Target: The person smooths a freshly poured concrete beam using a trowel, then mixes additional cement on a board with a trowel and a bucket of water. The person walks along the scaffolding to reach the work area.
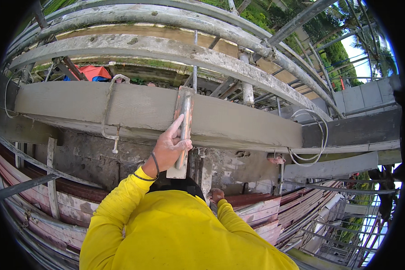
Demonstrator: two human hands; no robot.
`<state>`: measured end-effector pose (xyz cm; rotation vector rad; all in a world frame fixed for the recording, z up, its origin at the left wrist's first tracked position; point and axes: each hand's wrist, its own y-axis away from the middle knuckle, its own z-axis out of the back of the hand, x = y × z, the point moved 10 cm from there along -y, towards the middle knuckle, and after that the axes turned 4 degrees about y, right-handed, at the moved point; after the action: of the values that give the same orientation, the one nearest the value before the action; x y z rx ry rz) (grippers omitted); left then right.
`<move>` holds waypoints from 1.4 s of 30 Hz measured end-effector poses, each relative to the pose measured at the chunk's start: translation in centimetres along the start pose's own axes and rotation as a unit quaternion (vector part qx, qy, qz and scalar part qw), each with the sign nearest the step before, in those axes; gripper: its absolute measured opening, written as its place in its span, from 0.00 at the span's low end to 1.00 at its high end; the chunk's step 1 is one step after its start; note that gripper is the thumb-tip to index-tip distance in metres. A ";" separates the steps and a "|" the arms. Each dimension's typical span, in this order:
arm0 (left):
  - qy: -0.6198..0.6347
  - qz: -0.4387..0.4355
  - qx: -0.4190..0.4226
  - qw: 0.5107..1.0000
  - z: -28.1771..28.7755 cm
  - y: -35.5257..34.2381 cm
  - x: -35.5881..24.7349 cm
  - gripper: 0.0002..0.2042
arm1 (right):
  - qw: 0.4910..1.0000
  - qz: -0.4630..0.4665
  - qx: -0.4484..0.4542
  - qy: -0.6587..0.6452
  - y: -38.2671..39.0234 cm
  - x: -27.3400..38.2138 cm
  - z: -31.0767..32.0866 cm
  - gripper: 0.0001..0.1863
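Note:
My left hand (171, 141) grips the handle of a long plastering float (182, 132), which lies crosswise on a smooth grey rendered beam (236, 119) and overhangs its near edge. My right hand (216, 195) is lower, beside my body, its fingers curled at a narrow upright piece (207, 171); what exactly it grips I cannot make out. A metal clamp (104, 126) hooks over the beam to the left of the float. A loop of pale cable or wire (315, 135) hangs over the beam's right part.
Scaffold tubes (238, 38) and a whitish rail (135, 49) run beyond the beam, with greenery and a red tarp (94, 72) below. Stacked reddish boards (72, 211) lie at lower left, more at right. A diagonal tube (27, 184) crosses on the left.

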<state>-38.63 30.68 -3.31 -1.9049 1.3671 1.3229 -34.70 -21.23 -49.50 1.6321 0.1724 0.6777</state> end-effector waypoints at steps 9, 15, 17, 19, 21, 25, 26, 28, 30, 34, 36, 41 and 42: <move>-0.049 -0.163 -0.130 0.977 10.9 11.4 -14.2 0.37 | 0.997 0.053 -0.029 0.044 0.6 4.5 -3.1 0.12; -0.173 -0.164 -0.270 0.933 22.1 15.0 -16.7 0.30 | 0.964 0.086 -0.145 0.207 3.4 9.3 -5.3 0.12; -0.206 -0.141 -0.276 0.928 23.9 14.5 -15.5 0.27 | 0.975 0.084 -0.115 0.173 3.7 9.3 -5.8 0.13; -0.276 -0.177 -0.272 0.905 24.8 13.3 -14.5 0.27 | 0.973 0.082 -0.155 0.151 4.6 8.8 -6.1 0.12; -0.343 -0.208 -0.266 0.877 26.0 12.6 -13.9 0.27 | 0.985 0.095 -0.093 0.106 4.4 8.0 -6.6 0.11; -0.348 -0.202 -0.271 0.875 27.7 12.3 -13.9 0.27 | 0.968 0.083 -0.138 0.194 5.9 7.5 -8.2 0.10; -0.340 -0.198 -0.268 0.879 28.3 12.2 -14.0 0.27 | 0.969 0.093 -0.134 0.185 6.2 7.3 -8.1 0.08; -0.345 -0.175 -0.265 0.883 29.8 12.4 -14.7 0.27 | 0.972 0.099 -0.134 0.167 7.2 7.3 -8.2 0.07; -0.359 -0.159 -0.277 0.877 31.9 13.1 -16.0 0.26 | 0.973 0.088 -0.133 0.168 7.9 7.2 -8.3 0.07; -0.432 -0.155 -0.321 0.828 38.9 15.5 -18.9 0.26 | 0.969 0.080 -0.133 0.191 8.7 7.4 -8.5 0.09; -0.443 -0.149 -0.315 0.826 42.4 16.7 -20.4 0.25 | 0.967 0.082 -0.131 0.203 8.8 7.6 -8.5 0.10; -0.444 -0.053 -0.272 0.852 44.1 17.4 -23.0 0.24 | 0.962 0.093 -0.126 0.224 8.2 8.0 -7.5 0.12; -0.462 -0.083 -0.276 0.839 44.1 17.4 -22.6 0.24 | 0.961 0.097 -0.120 0.230 7.7 8.2 -7.3 0.12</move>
<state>-74.82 68.63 0.03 -1.2428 0.3309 2.2661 -33.86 -12.52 -39.36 1.2483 0.2578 1.1802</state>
